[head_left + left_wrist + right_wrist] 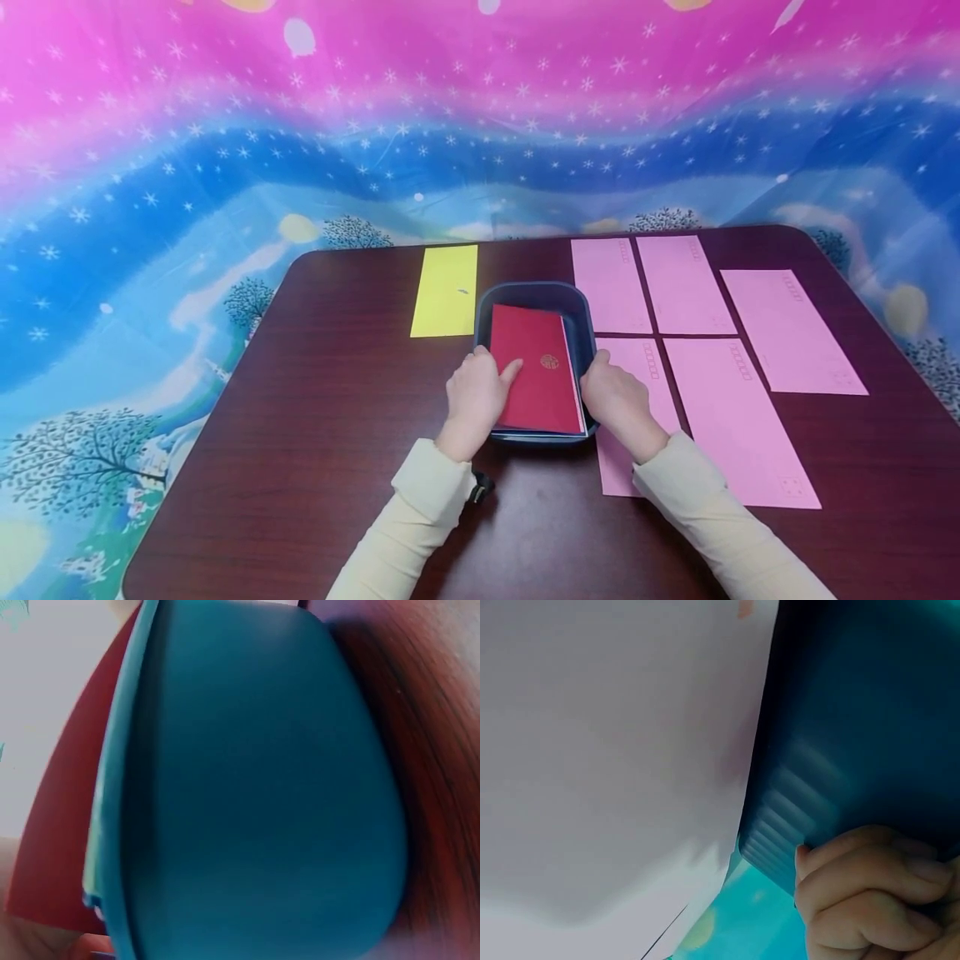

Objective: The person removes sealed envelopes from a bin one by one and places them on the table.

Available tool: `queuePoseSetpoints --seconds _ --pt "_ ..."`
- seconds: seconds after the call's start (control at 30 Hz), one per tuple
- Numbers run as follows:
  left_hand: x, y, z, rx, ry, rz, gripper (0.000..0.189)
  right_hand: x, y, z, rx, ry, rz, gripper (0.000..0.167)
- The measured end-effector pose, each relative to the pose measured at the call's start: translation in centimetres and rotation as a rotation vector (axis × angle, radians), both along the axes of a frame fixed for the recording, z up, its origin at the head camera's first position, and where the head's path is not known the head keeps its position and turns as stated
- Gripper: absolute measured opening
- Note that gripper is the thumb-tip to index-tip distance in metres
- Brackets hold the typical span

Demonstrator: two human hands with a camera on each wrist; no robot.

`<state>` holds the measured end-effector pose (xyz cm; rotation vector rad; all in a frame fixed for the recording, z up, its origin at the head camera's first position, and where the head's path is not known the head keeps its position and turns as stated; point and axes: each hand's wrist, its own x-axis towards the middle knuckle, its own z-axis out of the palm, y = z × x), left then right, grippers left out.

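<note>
A dark blue plastic basin (pixel 534 288) sits in the middle in the head view. Inside it lies a red envelope (pixel 534 342) with a round gold emblem, on top of other paper whose pale edges show. My left hand (pixel 476 396) grips the basin's left rim, its thumb lying over the red envelope. On the opposite side my right hand (pixel 618 400) holds the right rim with curled fingers. The left wrist view is filled by the basin's outer wall (pixel 262 772). In the right wrist view, the right hand's fingers (pixel 862 889) bend against the basin wall (pixel 885 735).
Several pink envelopes (pixel 738 417) with printed postcode boxes lie in rows on the right; the basin and right arm overlap some. A yellow envelope (pixel 442 292) lies behind and left of the basin on the dark wooden table (pixel 322 417). A patterned cloth (pixel 450 108) hangs behind.
</note>
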<state>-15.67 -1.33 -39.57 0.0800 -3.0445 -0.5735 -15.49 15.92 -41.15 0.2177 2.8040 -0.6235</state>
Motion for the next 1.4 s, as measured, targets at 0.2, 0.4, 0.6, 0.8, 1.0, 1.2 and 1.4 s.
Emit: queuePoseSetpoints --seconds 0.2,0.4,0.6,0.8,1.0,1.2,1.4 --pt "-0.2 -0.5 -0.2 0.075 0.021 0.013 0.033 0.0 0.0 0.1 0.009 0.009 0.005 0.035" --pt "-0.5 -1.5 -0.7 0.301 0.055 0.004 0.028 0.0 -0.1 0.1 0.017 0.003 0.004 0.035" --pt "-0.2 -3.3 -0.6 0.459 0.106 0.038 0.025 0.1 -0.1 0.0 0.022 -0.003 0.006 0.037" --pt "0.3 -5.6 0.1 0.484 0.111 0.115 0.028 0.0 -0.2 0.0 0.017 -0.02 0.006 0.044" --pt "0.7 -8.2 -0.1 0.462 0.122 0.154 0.03 -0.1 -0.2 0.0 0.015 -0.026 0.011 0.046" --pt "1.3 -10.9 -1.0 0.468 0.111 0.224 0.03 -0.1 -0.1 0.1 0.011 -0.037 0.007 0.047" --pt "1.9 -12.9 -2.2 0.469 0.068 0.293 0.031 -0.1 -0.1 0.2 0.009 -0.038 0.007 0.048"
